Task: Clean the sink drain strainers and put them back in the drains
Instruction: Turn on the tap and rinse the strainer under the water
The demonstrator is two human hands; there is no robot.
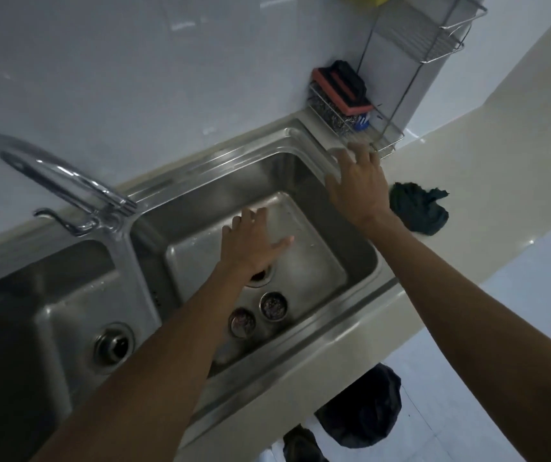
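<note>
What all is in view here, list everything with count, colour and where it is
Sink: one, steel, two basins.
Tap: one, chrome, behind the divider.
Strainers: two, steel, dirty, on the right basin floor.
Drains: two, open, one per basin.
Rack: one, wire, back right corner.
Sponge: one, orange and black, in the rack.
Cloth: one, dark green, counter right of the sink.
Bag: one, black, on the floor.
Hands: left hand open over the right basin; right hand on the sink's right rim.

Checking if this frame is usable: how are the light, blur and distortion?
Head view: dim, greyish light; glare streaks on the faucet and wall tiles; the left hand is motion-blurred over the right basin, the right hand sharper; wide-angle bending curves the counter edge; the two strainers show soft, murky detail.
</note>
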